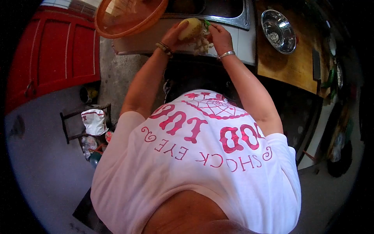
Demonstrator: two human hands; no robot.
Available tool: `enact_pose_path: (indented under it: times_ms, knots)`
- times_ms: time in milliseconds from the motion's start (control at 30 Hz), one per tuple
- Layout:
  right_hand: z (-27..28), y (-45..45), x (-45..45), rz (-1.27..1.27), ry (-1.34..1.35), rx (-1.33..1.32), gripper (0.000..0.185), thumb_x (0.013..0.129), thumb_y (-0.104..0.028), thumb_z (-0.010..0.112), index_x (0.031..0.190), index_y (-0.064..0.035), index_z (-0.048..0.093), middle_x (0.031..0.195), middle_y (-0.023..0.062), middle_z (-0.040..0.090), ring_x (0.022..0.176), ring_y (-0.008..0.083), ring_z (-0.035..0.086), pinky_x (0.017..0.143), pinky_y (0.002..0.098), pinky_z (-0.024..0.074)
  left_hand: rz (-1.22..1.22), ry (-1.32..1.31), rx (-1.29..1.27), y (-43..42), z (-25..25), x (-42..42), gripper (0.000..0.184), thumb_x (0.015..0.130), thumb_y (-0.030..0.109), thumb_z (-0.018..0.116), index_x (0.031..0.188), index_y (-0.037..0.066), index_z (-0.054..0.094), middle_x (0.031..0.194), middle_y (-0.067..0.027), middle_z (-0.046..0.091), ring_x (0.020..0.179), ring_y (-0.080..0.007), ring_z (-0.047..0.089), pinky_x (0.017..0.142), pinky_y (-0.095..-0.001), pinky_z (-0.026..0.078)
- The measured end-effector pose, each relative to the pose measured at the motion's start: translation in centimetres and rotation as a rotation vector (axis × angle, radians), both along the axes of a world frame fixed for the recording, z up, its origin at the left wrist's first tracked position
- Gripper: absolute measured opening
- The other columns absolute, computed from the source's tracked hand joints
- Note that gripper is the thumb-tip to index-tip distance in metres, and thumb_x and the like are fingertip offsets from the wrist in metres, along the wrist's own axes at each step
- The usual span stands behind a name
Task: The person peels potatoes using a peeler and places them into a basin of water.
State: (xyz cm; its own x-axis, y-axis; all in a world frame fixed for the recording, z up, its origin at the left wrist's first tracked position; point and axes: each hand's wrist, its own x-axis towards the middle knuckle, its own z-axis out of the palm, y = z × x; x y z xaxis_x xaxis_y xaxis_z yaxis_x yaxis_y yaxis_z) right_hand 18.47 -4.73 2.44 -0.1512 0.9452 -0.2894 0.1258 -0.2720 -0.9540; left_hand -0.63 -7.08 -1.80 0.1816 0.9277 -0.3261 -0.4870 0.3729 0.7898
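In my left hand (171, 36) is a large yellow potato (191, 29), with my fingers closed around its left side. My right hand (221, 39) is closed on a green peeler (207, 23), of which only a small part shows at the potato's right side. Pale strips of peel (202, 45) dangle between the two hands, below the potato. Both hands are above the front edge of the white counter (235, 43), near the sink. Where the blade meets the potato is too small to make out.
An orange basin (102, 23) is to the left of my left hand. Behind my hands lies a metal sink (244, 15). A shiny steel bowl (278, 31) rests on the wooden board (272, 72) at right. A red cabinet (50, 54) and a small stool (70, 126) stand at left.
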Motion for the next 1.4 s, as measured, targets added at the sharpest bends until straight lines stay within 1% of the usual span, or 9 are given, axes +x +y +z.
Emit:
enact_pose_path:
  times_ms: [67,333,633,1000,1133,1167,1200,1367,1400]
  knots:
    - [0.6,0.2,0.4,0.002,-0.071,0.022,0.034,0.084,-0.028,0.056,0.104,-0.0018,0.061,0.079,0.0107,0.064,0.07,0.0138,0.062,0.064,0.0298,0.0484,0.019,0.015,0.006,-0.2,-0.4,0.5,0.054,0.084,0.042,0.058,0.122,0.007,0.044,0.117,-0.0096,0.052,0.105,-0.0232,0.054,0.085,-0.0388,0.05]
    - [0.6,0.5,0.6,0.126,-0.524,0.339,0.031,0.082,-0.031,0.055,0.102,-0.0085,0.063,0.092,0.0183,0.064,0.085,0.0367,0.06,0.073,0.0428,0.048,0.109,0.116,-0.03,-0.1,-1.5,2.0,0.052,0.084,0.042,0.058,0.121,0.007,0.046,0.116,-0.0097,0.053,0.102,-0.0237,0.056,0.082,-0.0372,0.051]
    - [1.0,-1.2,-1.0,0.117,-0.623,0.363,0.029,0.086,-0.027,0.05,0.106,-0.0081,0.059,0.096,0.0185,0.063,0.087,0.0358,0.06,0.076,0.0442,0.0481,0.26,0.068,-0.235,0.8,-2.2,3.5,0.058,0.078,0.04,0.065,0.119,0.003,0.048,0.11,-0.0129,0.054,0.096,-0.025,0.057,0.077,-0.0364,0.053]
    - [0.1,-4.0,-2.0,0.175,-0.712,0.604,0.025,0.087,-0.023,0.049,0.107,-0.0096,0.056,0.094,0.016,0.061,0.086,0.0341,0.058,0.073,0.044,0.0476,0.377,-0.191,-0.257,2.1,-1.5,5.4,0.056,0.087,0.05,0.048,0.119,0.004,0.047,0.108,-0.0138,0.057,0.088,-0.0282,0.059,0.072,-0.0399,0.051]
    - [-2.3,-5.2,-2.4,0.314,-0.808,0.521,0.024,0.087,-0.02,0.049,0.107,-0.0102,0.057,0.094,0.0161,0.061,0.086,0.0343,0.058,0.073,0.0434,0.0474,0.505,-0.34,-0.218,2.6,-0.9,5.3,0.059,0.086,0.054,0.046,0.119,0.005,0.048,0.103,-0.0124,0.059,0.087,-0.0286,0.059,0.067,-0.0394,0.051]
    - [-2.2,-5.5,-2.3,0.314,-0.809,0.519,0.024,0.087,-0.02,0.049,0.107,-0.0102,0.057,0.094,0.0161,0.061,0.086,0.0343,0.058,0.073,0.0434,0.0474,0.515,-0.274,-0.191,2.9,-0.9,4.7,0.067,0.081,0.062,0.047,0.119,0.007,0.047,0.106,-0.0127,0.057,0.091,-0.0293,0.057,0.074,-0.0416,0.051]
    - [-2.1,-5.7,-2.1,0.275,-0.706,0.536,0.024,0.086,-0.02,0.05,0.106,-0.01,0.057,0.092,0.0168,0.061,0.085,0.0335,0.059,0.072,0.0424,0.0476,0.524,-0.208,-0.161,3.2,-1.0,4.2,0.075,0.076,0.069,0.047,0.12,0.009,0.047,0.109,-0.0129,0.055,0.096,-0.03,0.055,0.08,-0.0439,0.051]
    - [-3.1,-3.4,-1.0,0.08,-0.431,0.363,0.02,0.087,-0.023,0.049,0.098,-0.0077,0.057,0.074,0.0143,0.059,0.069,0.0295,0.06,0.06,0.0404,0.0513,0.507,-0.221,-0.013,3.3,-2.5,2.9,0.074,0.072,0.064,0.058,0.12,0.009,0.046,0.109,-0.0105,0.053,0.096,-0.0275,0.054,0.076,-0.0408,0.053]
    - [-3.1,-2.5,-0.5,-0.041,0.001,-0.059,0.02,0.087,-0.024,0.05,0.095,-0.0075,0.056,0.07,0.0109,0.057,0.064,0.0258,0.058,0.055,0.0371,0.0504,0.496,-0.191,-0.001,3.1,-2.9,2.4,0.075,0.072,0.063,0.059,0.122,0.009,0.045,0.11,-0.0106,0.053,0.097,-0.0277,0.054,0.078,-0.041,0.052]
